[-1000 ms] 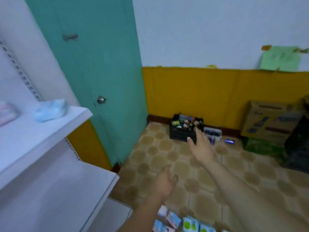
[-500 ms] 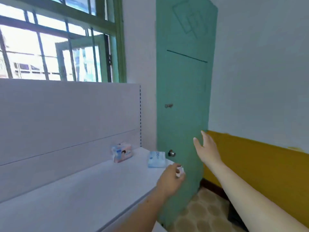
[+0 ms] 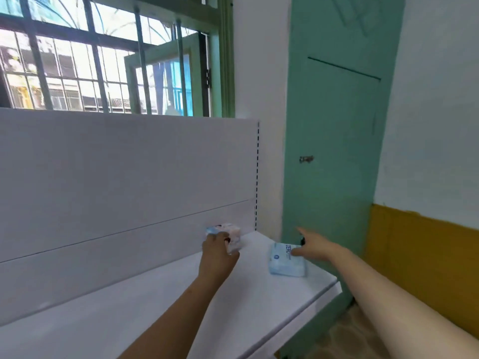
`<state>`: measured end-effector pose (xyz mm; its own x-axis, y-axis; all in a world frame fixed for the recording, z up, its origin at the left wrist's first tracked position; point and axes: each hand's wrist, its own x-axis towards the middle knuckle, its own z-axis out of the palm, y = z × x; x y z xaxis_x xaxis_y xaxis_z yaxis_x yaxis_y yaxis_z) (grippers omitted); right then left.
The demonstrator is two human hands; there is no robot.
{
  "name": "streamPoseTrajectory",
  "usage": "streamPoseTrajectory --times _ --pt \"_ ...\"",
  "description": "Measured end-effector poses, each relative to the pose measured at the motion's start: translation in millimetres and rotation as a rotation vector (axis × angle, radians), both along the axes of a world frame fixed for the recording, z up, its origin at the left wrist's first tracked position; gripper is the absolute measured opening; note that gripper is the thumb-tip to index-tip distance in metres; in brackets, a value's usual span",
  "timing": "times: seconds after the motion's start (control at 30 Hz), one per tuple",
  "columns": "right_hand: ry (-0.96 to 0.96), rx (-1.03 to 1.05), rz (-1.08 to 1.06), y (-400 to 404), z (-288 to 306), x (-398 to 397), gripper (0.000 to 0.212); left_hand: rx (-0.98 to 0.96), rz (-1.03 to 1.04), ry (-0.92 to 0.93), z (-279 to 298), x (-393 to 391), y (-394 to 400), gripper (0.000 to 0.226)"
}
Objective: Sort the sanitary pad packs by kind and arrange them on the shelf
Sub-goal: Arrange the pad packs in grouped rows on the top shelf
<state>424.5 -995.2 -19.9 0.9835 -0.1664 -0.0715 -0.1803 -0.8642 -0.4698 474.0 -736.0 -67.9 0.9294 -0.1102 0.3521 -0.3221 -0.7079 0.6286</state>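
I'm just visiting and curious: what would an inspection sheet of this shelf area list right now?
Surface: white shelf board with a white back panel.
Job's things: pink-and-white pad pack near the back panel; pale blue pad pack printed ZERO near the shelf's right end, lying flat.
Clutter: nothing seen.
Hands: left hand holds a small pale pack against the pink-and-white one; right hand rests its fingers on the blue pack's far edge, forefinger stretched out.
Cables: nothing seen.
Surroundings: barred window above the panel, teal door at right, white-and-yellow wall, patterned tile floor.
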Motion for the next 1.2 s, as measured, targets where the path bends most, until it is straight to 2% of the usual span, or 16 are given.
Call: streamPoseTrajectory --times 0.13,0.27,0.4,0.5,0.6,0.7,0.83,0.93,1.03,1.2 --pt "0.158 -0.059 0.069 -26.0 -11.3 48.2 0.093 0.113 0.109 -0.064 -3.5 50.4 -1.3 0.057" --pt "0.337 -0.161 0.182 -31.5 -16.0 83.9 0.062 0.289 0.13 -0.046 -11.8 89.6 -3.7 0.064" --pt "0.474 -0.125 0.228 -28.0 -16.9 100.8 0.071 0.464 0.171 -0.094 -17.9 113.3 -3.4 0.062" --pt "0.493 -0.082 0.239 -22.8 -14.8 97.8 0.065 0.474 0.145 -0.096 -17.4 122.9 2.5 0.061" --pt "0.453 -0.017 0.22 -18.7 -16.7 95.8 0.07 0.43 0.088 -0.06 -19.1 122.3 8.0 0.06" --pt "0.375 0.081 0.144 -17.0 -15.2 88.4 0.058 0.314 0.004 0.012 -16.7 117.3 12.0 0.056" --pt "0.159 0.282 -0.009 -12.1 -7.0 62.6 0.034 0.103 -0.239 0.165 1.2 100.5 15.5 0.049" --pt "-0.014 0.48 -0.17 -14.7 -0.6 35.4 0.037 -0.109 -0.399 0.271 18.3 77.3 4.3 0.044" --pt "-0.223 0.749 -0.3 -17.7 8.0 -9.3 0.032 -0.311 -0.514 0.357 33.4 49.4 -16.9 0.046" --pt "-0.428 0.979 -0.417 -21.5 -2.8 -102.0 0.033 -0.59 -0.614 0.496 38.7 -3.6 -67.6 0.07"
